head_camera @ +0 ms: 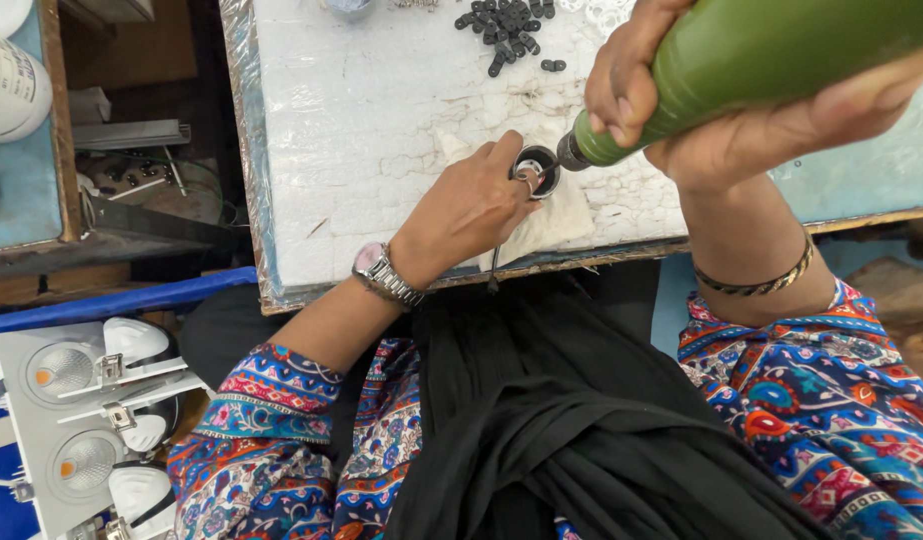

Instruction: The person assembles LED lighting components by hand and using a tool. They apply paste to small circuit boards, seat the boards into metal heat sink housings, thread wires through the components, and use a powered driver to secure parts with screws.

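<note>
The left hand [468, 205] rests on a white cloth [556, 220] at the near edge of the white work table [361, 130], and its fingers are closed around a small round metal ring part [534, 165], which stands upright on the cloth with its dark opening turned up. The index finger curves over the far side of the ring and the thumb presses the near side, so the grip is tight on it. The right hand [681, 110] holds a green electric screwdriver [771, 55] — all fingers are wrapped fully around its thick body, and the tool is tilted, with the tip pointing down and left into the opening of the ring. The thin bit [553, 170] touches the inside of the ring, but what it meets there I cannot tell. Farther on the table, well apart from the hands, lies a heap of small black parts [506, 25]. On the left wrist there is a wristwatch [381, 270], on the right wrist a thin bangle [761, 283]. Down on the left side, beside the person's knee, stand white lamp fixtures [86, 420].
</note>
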